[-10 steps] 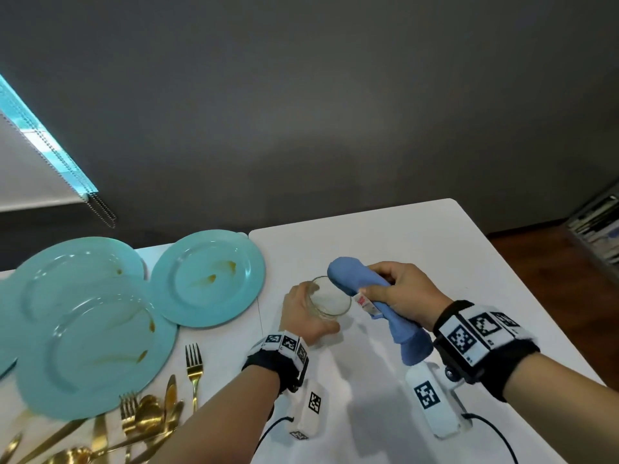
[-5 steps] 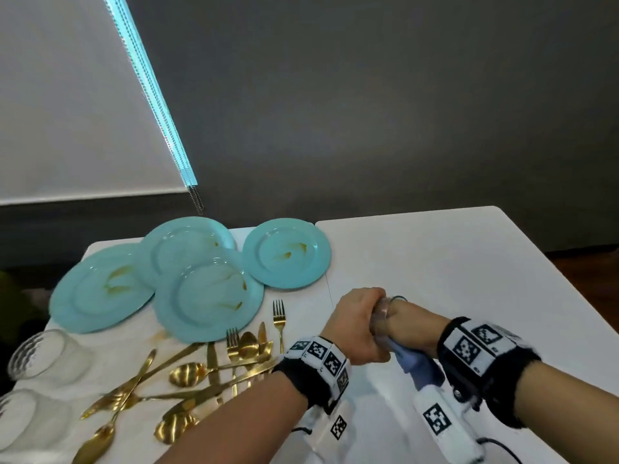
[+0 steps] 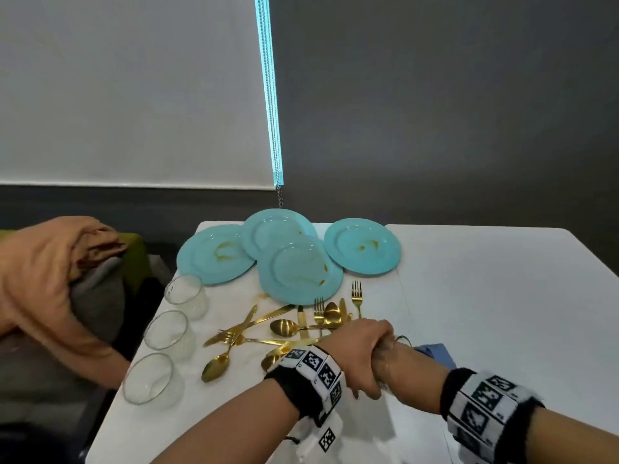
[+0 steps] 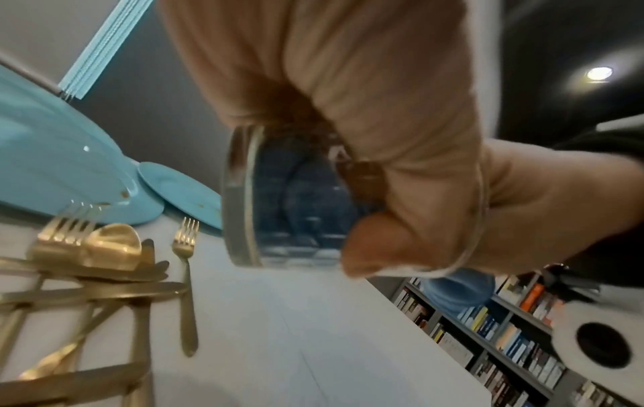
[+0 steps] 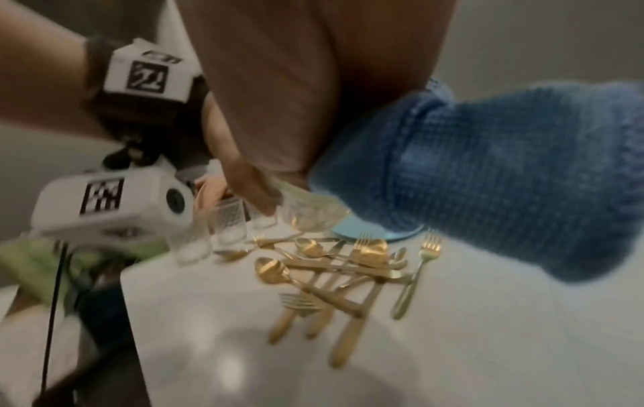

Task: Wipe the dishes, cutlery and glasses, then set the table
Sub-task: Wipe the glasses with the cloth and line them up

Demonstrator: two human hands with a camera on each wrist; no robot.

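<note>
**Glass held on its side, cloth pushed inside**

The left hand (image 3: pixel 360 354) was wrapped around a clear glass (image 4: pixel 289 201), fingers and thumb curled about its wall. The glass lay on its side above the table (image 3: pixel 485 279), its long axis roughly level: the thick base faced 9 o'clock in the left wrist view and the mouth faced 3 o'clock, toward the right arm. In the head view the glass sat at about 5 o'clock from the plates, just off the near edge of the cutlery.

The right hand (image 3: pixel 407 361) reached into the glass mouth with a blue cloth (image 5: pixel 487 176); blue fabric showed through the glass wall, and the rest of the cloth hung out beside the wrist. The fingers were hidden inside the glass, so their grip on the cloth could not be told.

Four teal plates (image 3: pixel 299 274), smeared with brown streaks, overlapped at 12 o'clock on the table. Gold cutlery (image 3: pixel 284 328) lay in a crossed heap just in front of them, one fork (image 3: pixel 357 296) apart at its 3 o'clock side, tines away from the person. Three more glasses (image 3: pixel 167 333) stood upright in a row along the left edge.
</note>
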